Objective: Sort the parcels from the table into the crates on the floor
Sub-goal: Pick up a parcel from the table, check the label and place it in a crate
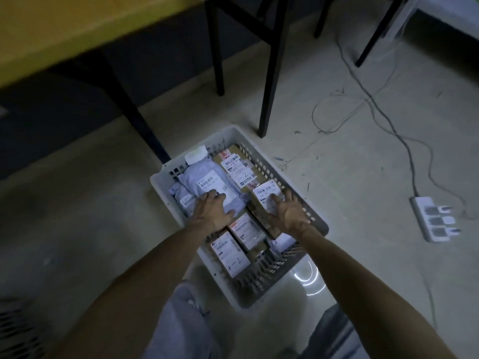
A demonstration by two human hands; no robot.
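The white crate point(166, 182) on the floor holds labelled parcels: a grey bag point(207, 182) and several brown boxes. Left hand point(211, 209) rests flat on the bag; right hand point(287, 211), fingers spread, lies on a box point(264, 196) beside it.

My left hand point(211, 208) covered the near end of the grey mailer point(207, 183), and my right hand point(287, 211) hid part of a box label at the crate's point(160, 182) right wall. Label print was too small to read. The yellow table point(64, 29) ran off the frame's top-left, blurred.
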